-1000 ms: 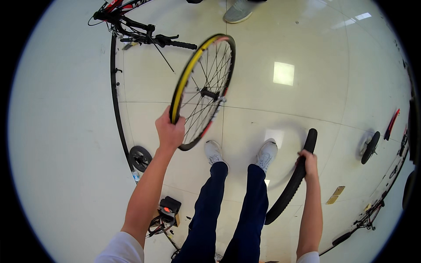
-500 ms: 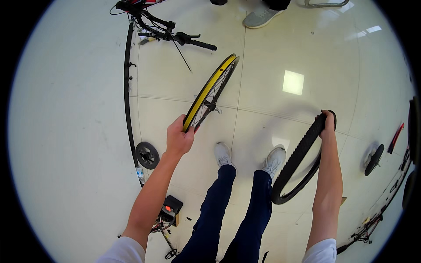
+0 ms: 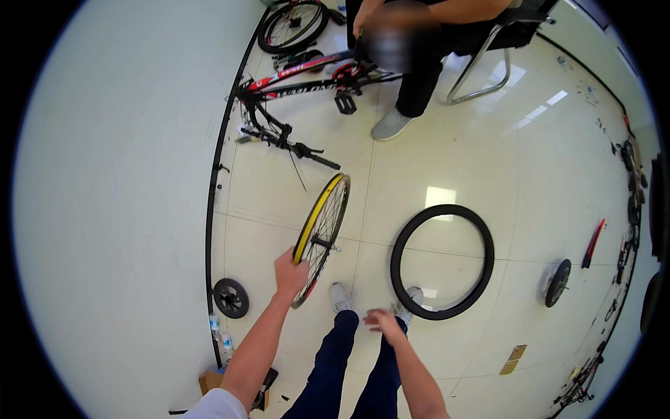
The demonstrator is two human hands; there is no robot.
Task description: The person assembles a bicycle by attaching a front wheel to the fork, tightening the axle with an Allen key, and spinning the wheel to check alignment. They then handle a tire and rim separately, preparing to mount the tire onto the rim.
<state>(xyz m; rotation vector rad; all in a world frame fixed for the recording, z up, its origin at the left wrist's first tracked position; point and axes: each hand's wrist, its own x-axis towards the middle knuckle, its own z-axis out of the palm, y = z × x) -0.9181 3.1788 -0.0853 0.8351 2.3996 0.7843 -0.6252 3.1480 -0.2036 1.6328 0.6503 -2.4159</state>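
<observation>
My left hand (image 3: 289, 272) is closed round the edge of a bicycle wheel rim (image 3: 323, 216) with a yellow rim strip, wire spokes and a hub; the wheel has no tyre on it and is held up on edge. My right hand (image 3: 380, 319) has its fingers apart and holds nothing. Just beyond it and to its right, a black bicycle tyre (image 3: 487, 241) forms a round ring, its lower left part near my right shoe (image 3: 412, 299). It is apart from my right hand.
A red and black bicycle frame (image 3: 307, 80) with handlebar lies at the far left, by a seated person (image 3: 419, 77) on a metal-legged chair (image 3: 504, 78). A small wheel (image 3: 230, 298) lies left; another small wheel (image 3: 557, 283) and a red part (image 3: 594, 243) are right. Bike parts line the right wall.
My right hand has let go of the tyre and moved left, toward my legs. The left hand still holds the rim, now lower in view. The view has tilted up, showing the person and frame.
</observation>
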